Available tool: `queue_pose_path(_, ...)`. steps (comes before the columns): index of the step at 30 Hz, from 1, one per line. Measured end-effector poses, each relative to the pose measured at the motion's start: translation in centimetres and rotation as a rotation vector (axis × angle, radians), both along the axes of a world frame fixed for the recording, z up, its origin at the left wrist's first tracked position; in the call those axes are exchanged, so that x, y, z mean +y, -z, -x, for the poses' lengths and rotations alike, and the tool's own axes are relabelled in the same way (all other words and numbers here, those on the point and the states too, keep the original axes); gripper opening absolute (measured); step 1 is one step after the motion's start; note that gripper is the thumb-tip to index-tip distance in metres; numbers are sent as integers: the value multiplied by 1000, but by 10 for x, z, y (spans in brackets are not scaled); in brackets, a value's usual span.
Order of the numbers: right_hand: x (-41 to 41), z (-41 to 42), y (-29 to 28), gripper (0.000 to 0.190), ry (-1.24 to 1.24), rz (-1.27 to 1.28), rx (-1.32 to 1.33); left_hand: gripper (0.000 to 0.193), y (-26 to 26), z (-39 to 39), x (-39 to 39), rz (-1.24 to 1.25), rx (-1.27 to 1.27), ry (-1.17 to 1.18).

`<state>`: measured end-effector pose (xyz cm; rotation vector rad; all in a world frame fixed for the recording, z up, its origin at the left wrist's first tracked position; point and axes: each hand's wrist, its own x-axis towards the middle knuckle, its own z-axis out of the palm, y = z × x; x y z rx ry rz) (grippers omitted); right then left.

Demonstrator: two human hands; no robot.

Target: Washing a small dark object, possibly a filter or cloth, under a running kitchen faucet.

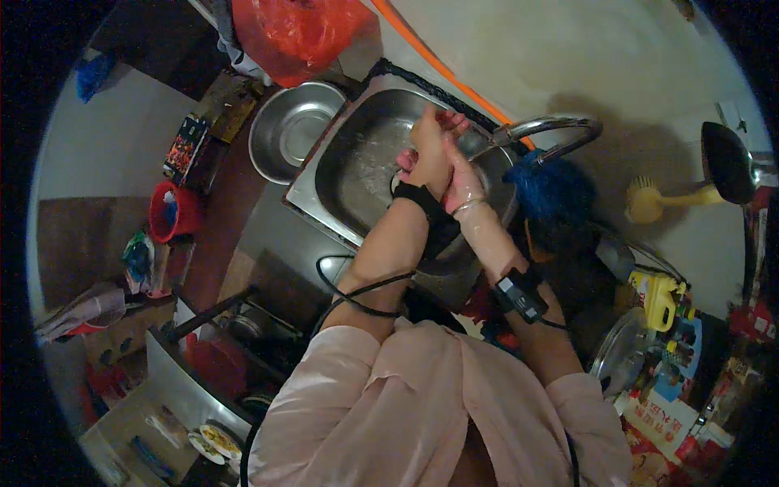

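My left hand (431, 149) and my right hand (461, 181) are pressed together over a stainless steel sink (347, 152). The left hand lies across the right, wet skin on both, and their overlap hides part of the fingers. I see no object between them. A curved chrome faucet (557, 126) reaches over from the right, its outlet close to my hands. Rippling water (374, 167) covers part of the basin's bottom. Around my left wrist is a black strap (435, 222); a bracelet (470, 206) and a small black device (520, 295) are on the right arm.
Left of the sink sits a steel bowl (298, 131), below a red plastic bag (304, 36). An orange hose (444, 64) runs along the wall behind. Blue plastic (551, 189) hangs beside the faucet, near a yellow brush (645, 201). A black cable (365, 304) loops by my left forearm.
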<state>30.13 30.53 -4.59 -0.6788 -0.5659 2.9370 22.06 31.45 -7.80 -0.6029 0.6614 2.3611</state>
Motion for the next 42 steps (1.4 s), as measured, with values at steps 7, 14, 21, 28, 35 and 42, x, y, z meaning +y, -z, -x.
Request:
queue_pose_path(7, -26, -6, 0, 26, 99, -160, -170, 21, 4, 4, 10, 720, 825, -2)
queue_pose_path(14, -22, -14, -10, 26, -7, -233, -193, 17, 7, 6, 4, 953, 1056, 37)
queue_pose_path(21, -15, -9, 3, 51, 133, -411, -114, 13, 20, 7, -4, 291, 148, 86)
queue_pose_path(28, -13, -18, -26, 59, 102, -176, 108, 21, -12, -5, -3, -222, -69, -10)
queue_pose_path(35, -16, -19, -42, 55, 89, -218, 120, 24, -34, 0, -6, -316, -161, -33)
queue_pose_path(42, -21, -17, -21, 25, 161, -488, -260, 16, -23, -8, 21, 732, 937, -124)
